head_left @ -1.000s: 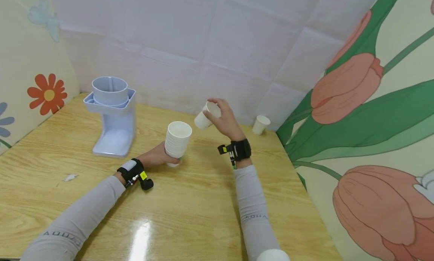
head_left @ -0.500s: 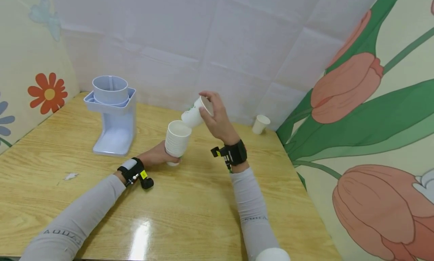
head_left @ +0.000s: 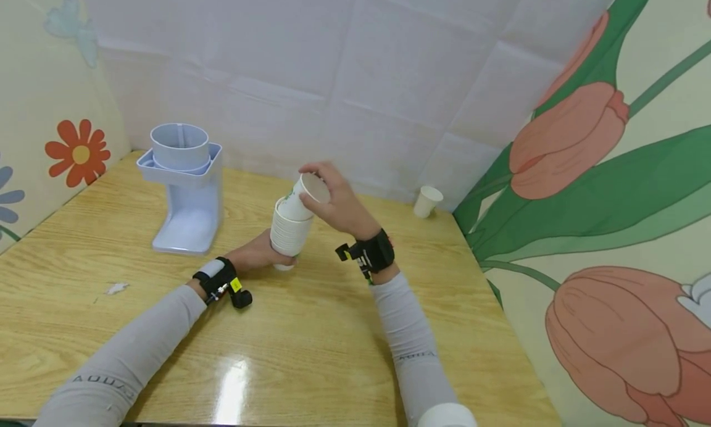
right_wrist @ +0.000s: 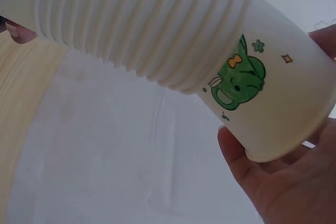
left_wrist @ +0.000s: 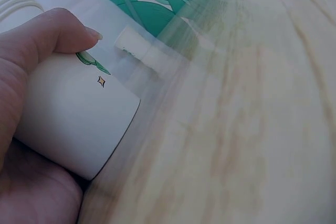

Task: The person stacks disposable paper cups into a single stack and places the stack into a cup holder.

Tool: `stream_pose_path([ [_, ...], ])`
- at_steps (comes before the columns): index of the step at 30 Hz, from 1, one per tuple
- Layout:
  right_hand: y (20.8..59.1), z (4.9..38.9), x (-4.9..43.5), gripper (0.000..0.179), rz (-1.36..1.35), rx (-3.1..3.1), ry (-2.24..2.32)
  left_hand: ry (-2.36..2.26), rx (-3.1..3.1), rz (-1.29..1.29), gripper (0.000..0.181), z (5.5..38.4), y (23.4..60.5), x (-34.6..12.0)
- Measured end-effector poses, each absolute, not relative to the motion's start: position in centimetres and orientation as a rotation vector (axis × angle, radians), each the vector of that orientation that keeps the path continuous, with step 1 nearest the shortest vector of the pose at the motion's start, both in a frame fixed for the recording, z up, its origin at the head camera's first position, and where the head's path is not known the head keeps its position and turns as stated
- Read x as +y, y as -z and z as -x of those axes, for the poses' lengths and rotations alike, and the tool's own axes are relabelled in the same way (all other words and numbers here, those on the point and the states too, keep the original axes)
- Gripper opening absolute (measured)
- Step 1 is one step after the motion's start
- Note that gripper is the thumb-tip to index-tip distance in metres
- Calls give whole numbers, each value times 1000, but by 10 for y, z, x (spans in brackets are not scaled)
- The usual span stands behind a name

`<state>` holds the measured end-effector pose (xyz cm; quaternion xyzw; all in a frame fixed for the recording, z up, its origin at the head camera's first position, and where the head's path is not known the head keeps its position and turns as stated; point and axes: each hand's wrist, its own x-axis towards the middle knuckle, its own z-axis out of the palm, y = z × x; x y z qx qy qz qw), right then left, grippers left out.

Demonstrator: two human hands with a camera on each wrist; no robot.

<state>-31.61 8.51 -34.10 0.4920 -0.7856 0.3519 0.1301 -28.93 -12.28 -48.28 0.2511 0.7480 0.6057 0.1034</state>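
Note:
In the head view my left hand point(head_left: 257, 252) grips the lower part of a nested stack of white paper cups point(head_left: 290, 234) above the wooden table. The left wrist view shows my left thumb curled round the bottom cup point(left_wrist: 79, 108). My right hand point(head_left: 343, 206) holds another paper cup point(head_left: 295, 203) near its rim, tilted, its lower end inside the mouth of the stack. A green cartoon print marks that held cup point(right_wrist: 283, 82) in the right wrist view, where the stacked rims point(right_wrist: 147, 19) run up to its side.
A pale blue stand with a round cup-shaped top point(head_left: 189, 195) is at the left rear. One white paper cup point(head_left: 428, 202) stands at the back right, near the wall. A white round object point(head_left: 447, 416) shows at the bottom edge. A small pale scrap mark point(head_left: 116, 289) lies at left.
My right hand has moved left and tipped its cup over, bringing the lower end from beside the stack into the top of it. The left hand and stack stay nearly still.

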Motion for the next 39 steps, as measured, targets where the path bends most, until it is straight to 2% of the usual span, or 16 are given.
stream_pose_path([
  [10,345,311,75,42,-1442,-2355,-986,-1785,2214,-720,71,290,483,-122],
  [22,353,309,66,45,-1460,-2492,-863,-1796,2221,-764,60,291,486,-121],
  [39,356,312,66,50,-1539,-2586,-831,-1797,2221,-725,67,292,487,-122],
])
